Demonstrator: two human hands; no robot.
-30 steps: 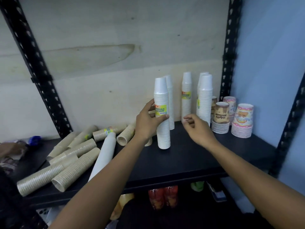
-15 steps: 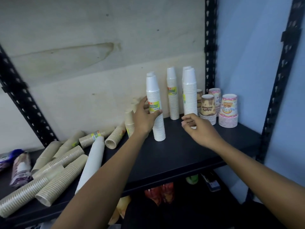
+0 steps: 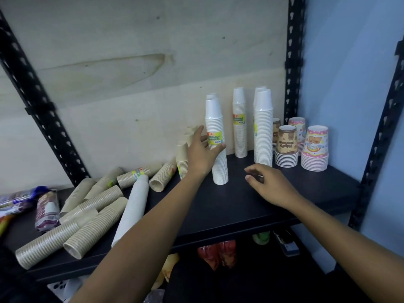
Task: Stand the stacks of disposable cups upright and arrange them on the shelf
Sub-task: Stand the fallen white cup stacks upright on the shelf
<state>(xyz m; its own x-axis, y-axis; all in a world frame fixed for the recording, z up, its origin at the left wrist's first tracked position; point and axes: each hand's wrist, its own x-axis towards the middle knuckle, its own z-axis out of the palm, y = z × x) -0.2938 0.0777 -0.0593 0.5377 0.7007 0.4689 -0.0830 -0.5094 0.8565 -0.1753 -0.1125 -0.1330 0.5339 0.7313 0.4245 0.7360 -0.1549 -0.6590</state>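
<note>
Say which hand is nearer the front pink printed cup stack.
Right. The right hand hovers over the shelf left of the front pink cup stack; the left hand is farther left, gripping a tall white cup stack.

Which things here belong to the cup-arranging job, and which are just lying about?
Job: upright white stack, gripped by left hand; lying white stack; lying tan stacks; standing white stacks; upright tan stacks; printed cups; shelf.
Lying about: snack packets; goods below.

dim even light, soft blur, edges bowed
</note>
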